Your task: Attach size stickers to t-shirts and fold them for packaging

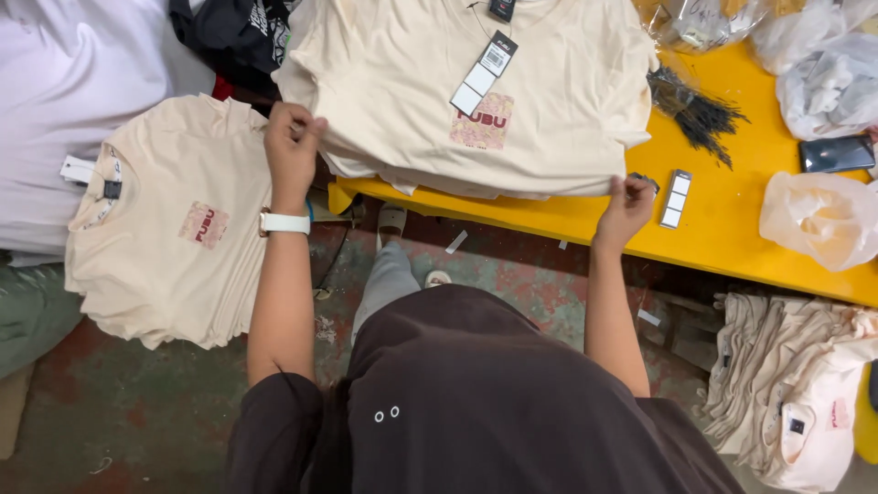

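Both hands pinch the near hem of the cream T-shirt [476, 101] on the yellow table [732, 229]: left hand [291, 146] at its left corner, right hand [625, 206] at its right, holding the fabric taut and flat over the stack

Matt cream cotton shirt [512, 101] on the glossy yellow table [732, 229]; crinkly clear plastic bags [819, 215] lie on that table

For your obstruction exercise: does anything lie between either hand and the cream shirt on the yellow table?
Nothing visible does. The left hand and the right hand each already pinch an edge of the cream shirt.
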